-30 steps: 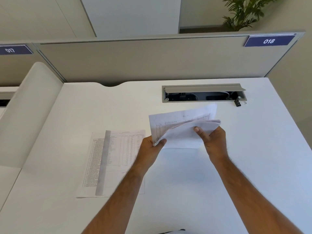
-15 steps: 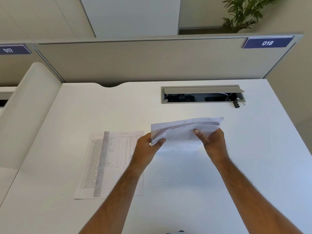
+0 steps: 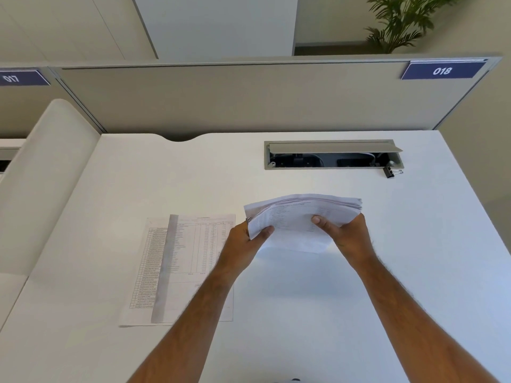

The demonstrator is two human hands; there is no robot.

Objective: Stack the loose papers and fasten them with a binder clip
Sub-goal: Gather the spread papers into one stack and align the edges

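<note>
On the left of the white worktop (image 3: 276, 313) a printed sheet (image 3: 193, 258) of tables lies flat, with a grey strip (image 3: 166, 266) running down it; it has not yet joined the pile. Just right of it, your left hand (image 3: 244, 244) has its grip closed on the left edge of the paper stack (image 3: 296, 219), thumb on top. Your right hand (image 3: 345, 234) clamps the right edge likewise, probably so you can square the sheets. The stack bows upward, its edges fanned unevenly. Far right, near the open cable tray (image 3: 331, 154), the black binder clip (image 3: 390, 172) sits unused.
</note>
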